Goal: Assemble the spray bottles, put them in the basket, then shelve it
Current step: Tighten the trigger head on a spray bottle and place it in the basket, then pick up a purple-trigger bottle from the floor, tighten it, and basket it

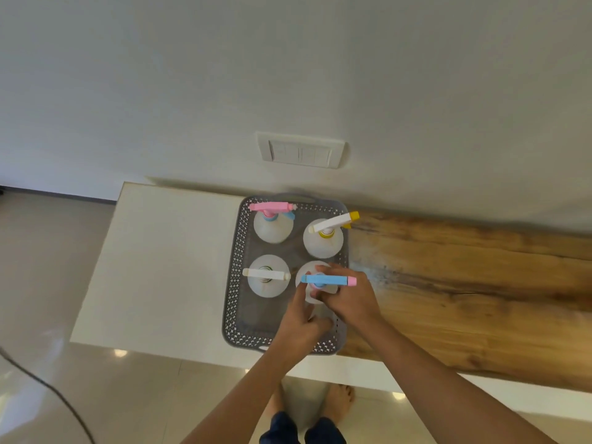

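A grey perforated basket (pixel 235 270) sits on the table with several translucent spray bottles upright in it. At the far left stands the pink-headed bottle (pixel 273 226), at the far right the white-and-yellow-headed bottle (pixel 324 240), and at the near left the white-headed bottle (pixel 268 277). The near right bottle has a blue head with a pink nozzle (pixel 326 279). My right hand (pixel 347 298) curls round this bottle just below its head. My left hand (pixel 302 318) touches the same bottle's near side with its fingers; its grip is partly hidden.
The basket stands where the white table top (pixel 166 261) meets a wood-grain top (pixel 464 283), close to the wall. A switch plate (pixel 301 150) is on the wall above. A dark cable (pixel 48 386) runs over the tiled floor at the left. My bare feet are below the table edge.
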